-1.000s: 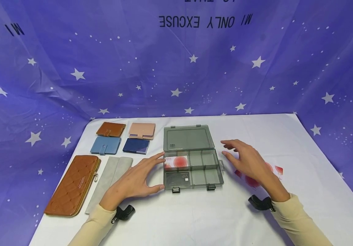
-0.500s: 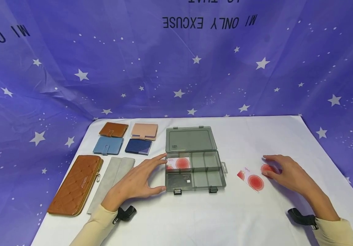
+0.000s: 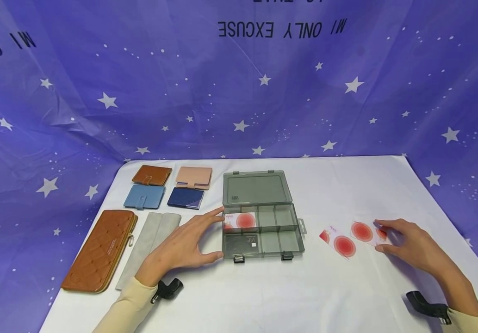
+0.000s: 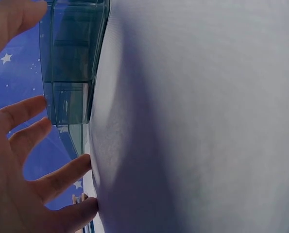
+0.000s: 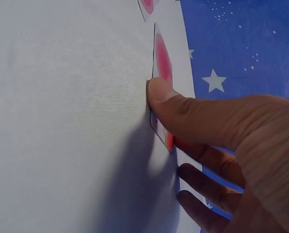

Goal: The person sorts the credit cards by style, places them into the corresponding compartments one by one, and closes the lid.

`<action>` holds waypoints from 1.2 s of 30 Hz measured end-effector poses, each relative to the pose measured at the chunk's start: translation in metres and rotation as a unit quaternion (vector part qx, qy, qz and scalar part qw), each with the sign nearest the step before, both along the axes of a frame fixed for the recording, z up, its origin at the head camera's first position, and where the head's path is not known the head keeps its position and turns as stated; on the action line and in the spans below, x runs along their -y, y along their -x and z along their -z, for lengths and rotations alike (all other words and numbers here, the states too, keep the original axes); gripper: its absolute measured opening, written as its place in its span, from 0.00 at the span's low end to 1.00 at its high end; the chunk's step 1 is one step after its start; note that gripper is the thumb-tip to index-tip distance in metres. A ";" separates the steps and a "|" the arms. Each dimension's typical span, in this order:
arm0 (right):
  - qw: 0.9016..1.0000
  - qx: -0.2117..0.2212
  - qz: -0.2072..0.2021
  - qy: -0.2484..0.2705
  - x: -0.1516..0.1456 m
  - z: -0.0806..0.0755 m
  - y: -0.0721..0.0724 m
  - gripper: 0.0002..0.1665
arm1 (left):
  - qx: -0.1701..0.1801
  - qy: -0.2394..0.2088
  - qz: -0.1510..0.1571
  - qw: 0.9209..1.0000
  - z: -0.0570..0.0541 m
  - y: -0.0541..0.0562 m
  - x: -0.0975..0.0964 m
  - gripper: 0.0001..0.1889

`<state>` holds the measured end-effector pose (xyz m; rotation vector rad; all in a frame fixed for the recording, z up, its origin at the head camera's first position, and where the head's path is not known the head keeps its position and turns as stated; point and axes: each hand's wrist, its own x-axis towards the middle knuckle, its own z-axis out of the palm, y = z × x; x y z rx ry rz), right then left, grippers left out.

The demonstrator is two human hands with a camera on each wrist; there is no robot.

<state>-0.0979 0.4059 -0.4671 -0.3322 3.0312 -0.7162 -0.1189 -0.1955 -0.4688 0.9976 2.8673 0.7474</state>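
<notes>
My left hand (image 3: 180, 245) has its fingers spread, thumb and fingertips at the left side of a clear grey compartment box (image 3: 270, 239). Its lid (image 3: 256, 189) lies tipped back. In the box's left compartments are a white card with red circles (image 3: 245, 220) and a black VIP card (image 3: 239, 245). Right of the box, two similar red-and-white cards lie on the table. My right hand (image 3: 419, 247) pinches the farther-right card (image 3: 362, 232) between thumb and index finger at its edges, as the right wrist view also shows; the other card (image 3: 344, 246) lies just left of it.
Four small card wallets, among them a brown one (image 3: 152, 175) and a light blue one (image 3: 144, 197), lie at the back left. A brown quilted zip wallet (image 3: 98, 252) and a grey folded wallet (image 3: 149, 243) lie beside my left forearm. A purple star curtain (image 3: 205, 83) hangs behind the table.
My right hand has moved right from near the box, uncovering the two cards, and now has thumb and index finger on the farther one. The left hand stays at the box.
</notes>
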 end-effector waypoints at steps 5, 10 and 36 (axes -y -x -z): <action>1.000 -0.006 0.003 -0.001 0.000 0.002 0.003 0.40 | 0.005 -0.001 0.000 1.000 -0.001 -0.001 0.001 0.47; 1.000 -0.021 0.013 -0.001 -0.001 0.001 0.001 0.37 | 0.013 -0.002 0.004 1.000 0.000 -0.002 -0.003 0.47; 0.993 -0.093 0.002 0.074 0.110 -0.045 0.033 0.11 | 0.010 -0.004 0.008 1.000 0.000 -0.001 -0.002 0.45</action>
